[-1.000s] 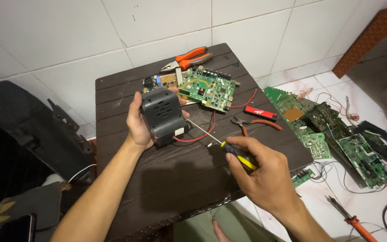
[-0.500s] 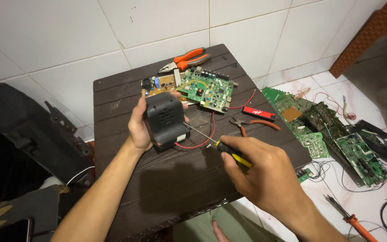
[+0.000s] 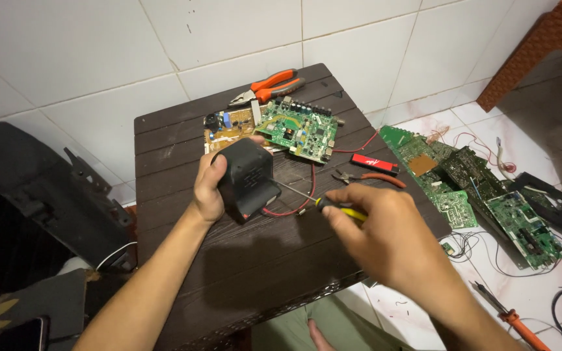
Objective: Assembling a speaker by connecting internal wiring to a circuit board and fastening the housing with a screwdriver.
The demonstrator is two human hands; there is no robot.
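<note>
A dark slatted table [image 3: 183, 260] fills the middle of the view, with green circuit boards [image 3: 482, 188] spread on the tiled floor to the right. At the far side of the table lie a green board [image 3: 297, 130], a smaller brown board [image 3: 229, 125] and orange-handled pliers [image 3: 271, 84]. Near the table's centre the left hand [image 3: 208, 188] is clamped round the left side of a black plastic box [image 3: 247, 177], holding it tilted off the surface. It looks rigid, smooth-shelled and fairly light, best held across its broad sides. The right hand [image 3: 385, 227] is closed on a yellow-handled screwdriver [image 3: 323, 205], its thin shaft touching the box's right face beside a red wire [image 3: 294, 209].
</note>
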